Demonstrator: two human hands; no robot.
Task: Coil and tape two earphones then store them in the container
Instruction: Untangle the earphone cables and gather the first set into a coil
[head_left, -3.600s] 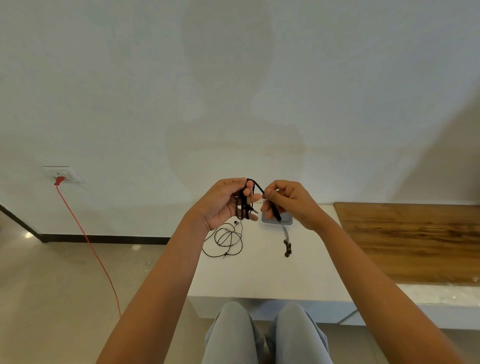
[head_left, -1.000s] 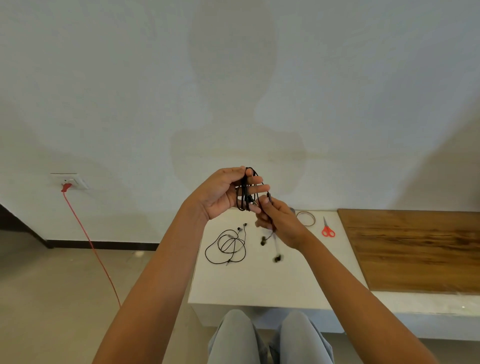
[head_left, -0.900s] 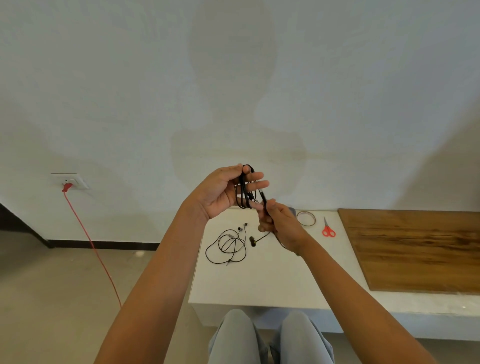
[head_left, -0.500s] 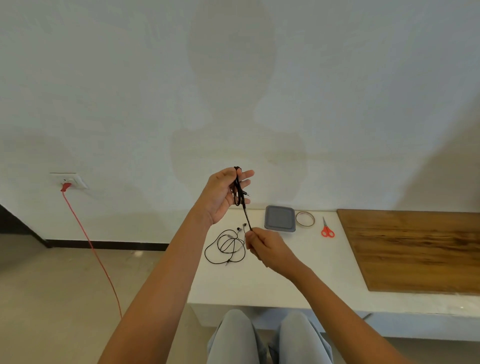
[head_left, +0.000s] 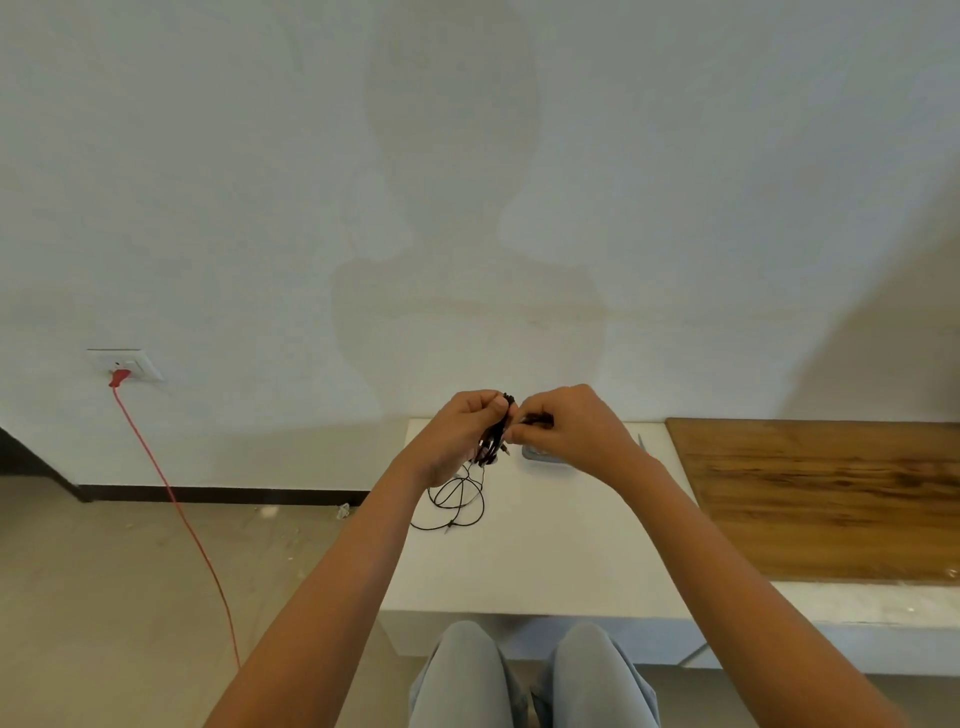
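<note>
A coiled black earphone (head_left: 492, 439) hangs in a bundle between my hands, above the white table (head_left: 540, 566). My left hand (head_left: 460, 434) is closed around the coil. My right hand (head_left: 566, 423) pinches the cable at the top of the bundle, touching my left fingers. A second black earphone (head_left: 457, 501) lies in loose loops on the table below my left hand. The grey container (head_left: 540, 453) sits behind my right hand, mostly hidden by it.
A wooden board (head_left: 831, 493) covers the table's right part. A small piece of the red scissors (head_left: 644, 448) shows beside my right wrist. A red cable (head_left: 176, 514) runs from a wall socket (head_left: 124, 364) down across the floor at left. My knees (head_left: 530, 675) are below the table edge.
My right hand rose from low over the table back up to the coil and now meets my left hand. The hanging cable end has been wound in. The container and tape roll became covered.
</note>
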